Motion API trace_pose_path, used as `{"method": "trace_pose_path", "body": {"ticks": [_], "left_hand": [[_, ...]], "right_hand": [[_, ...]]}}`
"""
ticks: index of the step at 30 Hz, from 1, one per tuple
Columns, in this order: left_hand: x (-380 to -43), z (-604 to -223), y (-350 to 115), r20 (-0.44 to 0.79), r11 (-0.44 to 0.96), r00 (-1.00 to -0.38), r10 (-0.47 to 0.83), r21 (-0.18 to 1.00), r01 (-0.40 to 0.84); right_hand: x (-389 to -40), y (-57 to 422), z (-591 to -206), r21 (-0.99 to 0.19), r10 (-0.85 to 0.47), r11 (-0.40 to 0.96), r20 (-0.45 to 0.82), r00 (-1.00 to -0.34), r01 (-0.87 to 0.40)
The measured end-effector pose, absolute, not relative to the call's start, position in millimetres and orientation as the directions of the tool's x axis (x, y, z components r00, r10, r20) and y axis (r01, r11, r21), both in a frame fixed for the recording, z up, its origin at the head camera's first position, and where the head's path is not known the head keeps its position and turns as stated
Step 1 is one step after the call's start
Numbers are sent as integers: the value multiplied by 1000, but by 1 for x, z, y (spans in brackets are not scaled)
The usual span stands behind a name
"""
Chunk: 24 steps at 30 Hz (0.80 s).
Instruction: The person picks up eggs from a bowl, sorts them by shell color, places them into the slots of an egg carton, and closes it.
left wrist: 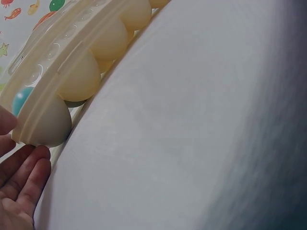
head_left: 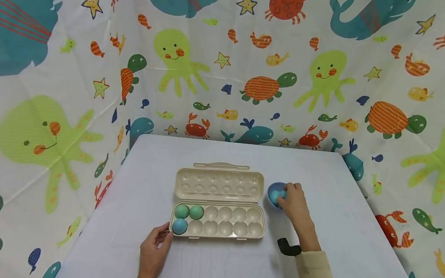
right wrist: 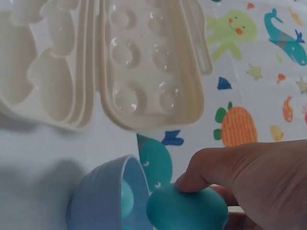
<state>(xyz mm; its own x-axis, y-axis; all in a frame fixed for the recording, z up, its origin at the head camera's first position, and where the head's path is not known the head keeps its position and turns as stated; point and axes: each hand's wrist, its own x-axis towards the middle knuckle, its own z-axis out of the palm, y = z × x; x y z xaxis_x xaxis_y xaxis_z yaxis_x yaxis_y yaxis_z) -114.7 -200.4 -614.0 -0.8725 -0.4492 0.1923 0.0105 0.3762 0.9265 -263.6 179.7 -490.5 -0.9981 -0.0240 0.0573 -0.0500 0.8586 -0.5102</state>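
Note:
A cream egg carton (head_left: 216, 241) lies with its lid (head_left: 219, 172) folded back. At its left end sit two green eggs (head_left: 189, 212) in the far row and one blue egg (head_left: 179, 226) in the near row. My left hand (head_left: 154, 248) grips the near left corner, thumb on the rim and fingers beneath in the left wrist view. My right hand (head_left: 295, 203) pinches a blue-green egg (right wrist: 184, 211) between thumb and fingers at the mouth of a blue bowl (right wrist: 96, 196). Inside the bowl another blue egg (right wrist: 126, 199) shows partly.
A white cloth covers the table (head_left: 121, 201). Behind and beside it hangs a curtain (head_left: 229, 60) printed with sea animals. The bowl stands just right of the carton, and a black strap (head_left: 288, 247) sticks out near the right wrist.

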Motion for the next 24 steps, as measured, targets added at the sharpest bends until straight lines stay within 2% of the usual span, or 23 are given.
{"method": "trace_pose_path", "body": {"ticks": [6, 11, 18, 24], "left_hand": [[-115, -615, -200, 187, 385, -874, -449, 923, -1], [-114, -615, -200, 197, 390, -872, -448, 921, 8], [-115, -615, -200, 202, 387, -870, -450, 922, 14], [-115, -613, -199, 203, 395, -871, -447, 919, 11]], "right_hand": [[-258, 167, -486, -583, -14, 807, 147, -989, -98], [-253, 153, -479, -588, -16, 795, 228, -973, -151], [-244, 133, -469, -605, -100, 754, 281, -955, -257], [-236, 115, -469, -595, -159, 707, 393, -906, -382]]}}
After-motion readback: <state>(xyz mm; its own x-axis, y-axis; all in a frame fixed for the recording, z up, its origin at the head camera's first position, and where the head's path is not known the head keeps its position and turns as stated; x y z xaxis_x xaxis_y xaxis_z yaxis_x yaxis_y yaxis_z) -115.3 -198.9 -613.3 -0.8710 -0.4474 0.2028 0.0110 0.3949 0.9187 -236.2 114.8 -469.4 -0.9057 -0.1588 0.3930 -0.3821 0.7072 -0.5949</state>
